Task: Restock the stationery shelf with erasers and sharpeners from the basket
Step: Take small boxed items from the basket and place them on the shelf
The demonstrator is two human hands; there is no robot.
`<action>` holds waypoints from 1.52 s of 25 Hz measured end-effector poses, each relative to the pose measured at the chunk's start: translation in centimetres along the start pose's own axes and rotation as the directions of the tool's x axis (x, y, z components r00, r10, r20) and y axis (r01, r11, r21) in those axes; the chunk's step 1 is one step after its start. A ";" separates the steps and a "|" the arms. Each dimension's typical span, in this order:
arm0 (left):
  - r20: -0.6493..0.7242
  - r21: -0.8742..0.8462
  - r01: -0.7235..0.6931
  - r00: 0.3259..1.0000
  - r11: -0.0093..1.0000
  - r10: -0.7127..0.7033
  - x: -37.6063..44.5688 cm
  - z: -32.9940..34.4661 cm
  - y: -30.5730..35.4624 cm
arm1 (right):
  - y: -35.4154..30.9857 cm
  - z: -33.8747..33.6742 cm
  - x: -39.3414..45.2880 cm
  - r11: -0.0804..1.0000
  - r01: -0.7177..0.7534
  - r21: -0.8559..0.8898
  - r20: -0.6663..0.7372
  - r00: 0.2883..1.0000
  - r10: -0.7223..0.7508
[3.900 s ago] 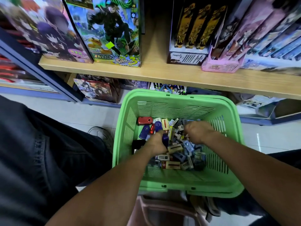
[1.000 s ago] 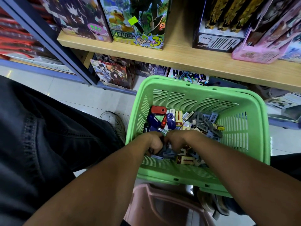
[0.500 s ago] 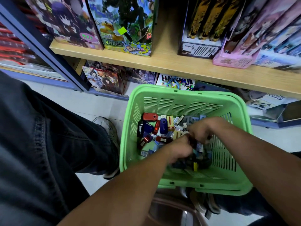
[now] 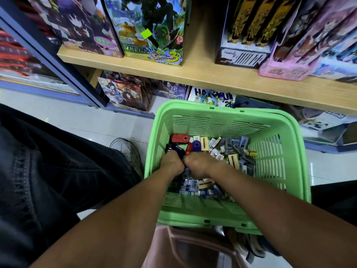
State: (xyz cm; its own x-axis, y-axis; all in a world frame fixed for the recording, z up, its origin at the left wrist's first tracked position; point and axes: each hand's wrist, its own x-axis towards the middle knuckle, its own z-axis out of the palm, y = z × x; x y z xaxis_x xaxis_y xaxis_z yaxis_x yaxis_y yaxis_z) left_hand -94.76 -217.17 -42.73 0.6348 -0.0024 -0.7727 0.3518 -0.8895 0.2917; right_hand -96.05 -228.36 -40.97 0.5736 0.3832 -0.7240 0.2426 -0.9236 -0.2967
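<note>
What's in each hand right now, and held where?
Cannot tell: left hand and right hand are curled, knuckles up, in the basket's small items, fingers hidden.

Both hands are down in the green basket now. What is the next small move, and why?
Probably lift both hands out together with what they gathered. The left hand and right hand meet knuckle to knuckle in the pile of erasers and sharpeners inside the basket, but their fingers are hidden.

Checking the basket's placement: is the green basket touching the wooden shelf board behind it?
Cannot tell. In the head view the green basket has its far rim overlapping the space below the wooden shelf board, but a single view cannot show contact or a gap in depth.
</note>
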 end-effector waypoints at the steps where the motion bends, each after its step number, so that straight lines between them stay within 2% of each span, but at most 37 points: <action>1: 0.027 0.048 -0.016 1.000 0.999 0.014 0.2 0.3 -0.2 | 0.3 0.8 0.1 0.998 0.020 -0.055 0.027 0.999 -0.018; 3: 0.098 0.143 -0.036 0.995 0.989 0.022 0.1 0.7 -0.4 | 1.5 2.3 0.2 0.992 0.044 -0.117 0.027 0.999 -0.041; 6: 0.241 0.167 -0.050 0.970 0.985 0.008 -0.3 1.4 -0.6 | 3.5 2.4 0.3 0.999 0.001 -0.052 -0.055 0.998 -0.004; 8: 0.310 0.126 -0.066 0.950 0.990 0.024 -1.0 2.1 -0.2 | 4.3 1.4 0.3 0.991 -0.050 0.123 -0.044 0.997 0.056; 10: 0.335 0.064 -0.048 0.942 0.997 0.024 -1.1 2.9 -0.1 | 4.8 -0.1 0.5 0.904 -0.129 0.407 -0.018 0.989 0.149; 12: 0.348 0.006 -0.032 0.937 0.999 0.028 -1.4 3.2 -0.2 | 4.6 -1.6 0.7 0.698 -0.141 0.702 -0.051 0.968 0.247; 14: 0.366 0.006 -0.035 0.930 0.999 0.031 -1.5 3.4 -0.6 | 3.7 -2.8 1.2 0.367 -0.058 0.928 -0.085 0.928 0.362; 15: 0.360 0.003 -0.029 0.932 1.000 0.026 -1.6 3.4 -0.6 | 3.0 -3.4 1.2 0.160 -0.015 0.987 -0.047 0.926 0.374; 16: 0.341 -0.025 -0.021 0.940 0.999 0.029 -1.6 3.3 -0.7 | 2.5 -3.7 1.5 0.005 0.001 1.000 -0.003 0.937 0.349; 17: 0.331 -0.052 -0.005 0.943 0.999 0.022 -1.6 3.3 -0.7 | 2.2 -3.6 1.6 -0.047 -0.007 0.999 0.022 0.943 0.331; 18: 0.328 -0.069 0.006 0.944 0.998 0.017 -1.5 3.3 -0.8 | 2.1 -3.4 1.6 0.030 -0.033 0.999 0.021 0.942 0.335; 19: 0.326 -0.081 0.030 0.945 0.996 -0.002 -1.5 3.3 -0.8 | 2.3 -3.0 1.5 0.215 -0.070 0.974 -0.010 0.937 0.350; 20: 0.321 -0.107 0.062 0.947 0.992 -0.024 -1.3 3.4 -0.8 | 2.9 -2.3 1.4 0.468 -0.108 0.877 -0.067 0.938 0.341; 21: 0.322 -0.135 0.092 0.946 0.987 -0.044 -1.2 3.6 -0.7 | 3.3 -1.5 1.0 0.709 -0.128 0.694 -0.104 0.956 0.275; 22: 0.329 -0.164 0.119 0.942 0.979 -0.060 -1.2 3.9 -0.5 | 3.7 -0.4 0.8 0.876 -0.117 0.468 -0.084 0.981 0.176; 23: 0.340 -0.200 0.148 0.937 0.968 -0.073 -1.3 3.9 -0.3 | 3.9 0.6 0.5 0.967 -0.085 0.239 -0.033 0.995 0.095; 25: 0.366 -0.273 0.178 0.928 0.945 -0.069 -1.3 3.7 -0.1 | 4.0 2.5 0.1 0.994 0.011 -0.109 -0.009 1.000 -0.012; 28: 0.418 -0.276 0.224 0.904 0.935 -0.093 -0.6 3.2 -0.4 | 3.0 4.7 -0.1 0.947 0.002 -0.320 -0.115 0.992 -0.041; 30: 0.466 -0.246 0.230 0.880 0.942 -0.093 -0.3 3.3 -0.3 | 2.4 5.1 0.2 0.931 -0.050 -0.362 -0.155 0.988 -0.008; 33: 0.439 -0.202 0.161 0.897 0.966 -0.057 -1.1 3.2 0.5 | 2.2 5.3 0.2 0.910 -0.091 -0.405 -0.170 0.985 0.023; 36: 0.431 -0.294 0.170 0.902 0.940 -0.028 -0.8 3.6 0.1 | 2.4 5.4 -0.2 0.921 -0.105 -0.374 -0.125 0.990 0.062; 38: 0.444 -0.343 0.241 0.894 0.908 -0.070 -0.6 3.6 0.0 | 2.8 4.7 0.1 0.933 -0.086 -0.349 -0.105 0.993 0.052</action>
State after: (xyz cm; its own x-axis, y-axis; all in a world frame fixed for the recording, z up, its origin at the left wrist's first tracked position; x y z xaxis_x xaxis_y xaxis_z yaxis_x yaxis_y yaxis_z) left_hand -97.63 -218.79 -44.33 0.2375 -0.1428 -0.9608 0.7082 -0.6516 0.2719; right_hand -98.94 -230.97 -44.80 0.6644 0.3330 -0.6691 0.4499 -0.8931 0.0022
